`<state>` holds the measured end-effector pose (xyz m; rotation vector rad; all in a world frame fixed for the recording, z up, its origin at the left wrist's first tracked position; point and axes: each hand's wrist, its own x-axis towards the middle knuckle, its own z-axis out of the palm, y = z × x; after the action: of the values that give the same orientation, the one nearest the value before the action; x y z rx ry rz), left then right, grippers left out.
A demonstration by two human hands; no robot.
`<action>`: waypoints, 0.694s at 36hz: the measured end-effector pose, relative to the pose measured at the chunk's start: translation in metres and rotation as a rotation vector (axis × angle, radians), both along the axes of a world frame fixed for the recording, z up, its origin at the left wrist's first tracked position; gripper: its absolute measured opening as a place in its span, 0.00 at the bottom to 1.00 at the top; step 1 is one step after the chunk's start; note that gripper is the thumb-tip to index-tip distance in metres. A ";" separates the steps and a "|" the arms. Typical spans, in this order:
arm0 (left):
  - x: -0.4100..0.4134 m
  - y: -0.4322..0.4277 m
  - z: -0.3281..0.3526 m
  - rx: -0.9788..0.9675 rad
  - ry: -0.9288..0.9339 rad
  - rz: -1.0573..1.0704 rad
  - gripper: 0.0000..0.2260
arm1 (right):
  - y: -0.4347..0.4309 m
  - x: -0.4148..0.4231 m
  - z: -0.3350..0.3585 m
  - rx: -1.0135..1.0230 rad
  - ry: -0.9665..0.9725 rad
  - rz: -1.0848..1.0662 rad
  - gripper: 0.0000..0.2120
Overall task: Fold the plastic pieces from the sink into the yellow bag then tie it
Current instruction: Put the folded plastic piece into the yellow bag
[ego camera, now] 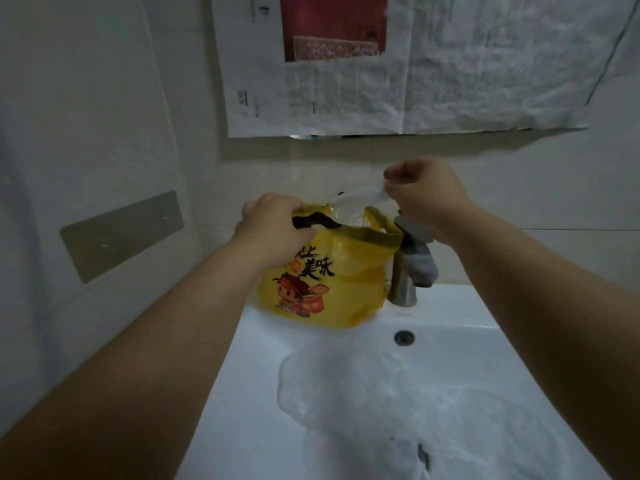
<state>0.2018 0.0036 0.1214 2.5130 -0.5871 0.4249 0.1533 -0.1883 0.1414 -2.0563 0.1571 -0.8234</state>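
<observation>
left hand (273,225) grips yellow bag (332,289) rim | right hand (426,195) pinches plastic piece (360,195) (contents unclear)

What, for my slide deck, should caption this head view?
Left hand grips the yellow bag on the sink while the right hand holds a plastic piece over its mouth.

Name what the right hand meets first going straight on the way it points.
Probably the yellow bag, at its open mouth; the right hand points left and down toward it, though depth is unclear.

Top of tap (401,287) hidden behind right hand (427,199)
</observation>
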 end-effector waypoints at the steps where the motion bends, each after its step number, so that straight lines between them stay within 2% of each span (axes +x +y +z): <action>1: 0.004 -0.001 -0.001 -0.039 0.007 -0.037 0.09 | 0.002 0.009 -0.001 -0.045 0.032 0.012 0.10; 2: 0.006 -0.002 -0.002 -0.093 0.016 -0.080 0.05 | 0.005 0.017 -0.002 -0.088 0.078 0.033 0.10; 7: 0.014 -0.010 -0.003 -0.370 0.030 -0.188 0.05 | 0.026 0.047 -0.013 -0.341 0.373 0.152 0.07; 11: 0.023 -0.013 -0.010 -0.484 0.083 -0.191 0.06 | 0.039 0.056 -0.019 -0.695 0.643 0.134 0.11; 13: 0.025 -0.015 -0.011 -0.551 0.097 -0.185 0.06 | 0.035 0.058 -0.018 -0.685 0.666 0.130 0.10; 15: 0.025 -0.015 -0.010 -0.633 0.106 -0.160 0.05 | 0.030 0.059 -0.015 -0.613 0.612 0.147 0.09; 17: 0.025 -0.017 -0.012 -0.674 0.103 -0.137 0.05 | 0.021 0.056 -0.013 -0.471 0.464 0.142 0.10; 20: 0.024 -0.020 -0.020 -0.638 0.068 -0.108 0.04 | 0.011 0.040 -0.013 -0.274 0.158 0.073 0.15; 22: 0.022 -0.021 -0.025 -0.612 0.073 -0.103 0.05 | 0.007 0.028 -0.015 -0.198 0.048 0.044 0.14; 25: 0.012 -0.019 -0.029 -0.568 0.017 -0.043 0.20 | 0.004 0.004 -0.021 -0.197 -0.005 -0.001 0.13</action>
<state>0.2143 -0.0156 0.0923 1.9570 -0.4366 0.4760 0.1577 -0.1844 0.1205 -2.2381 0.0766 -0.8737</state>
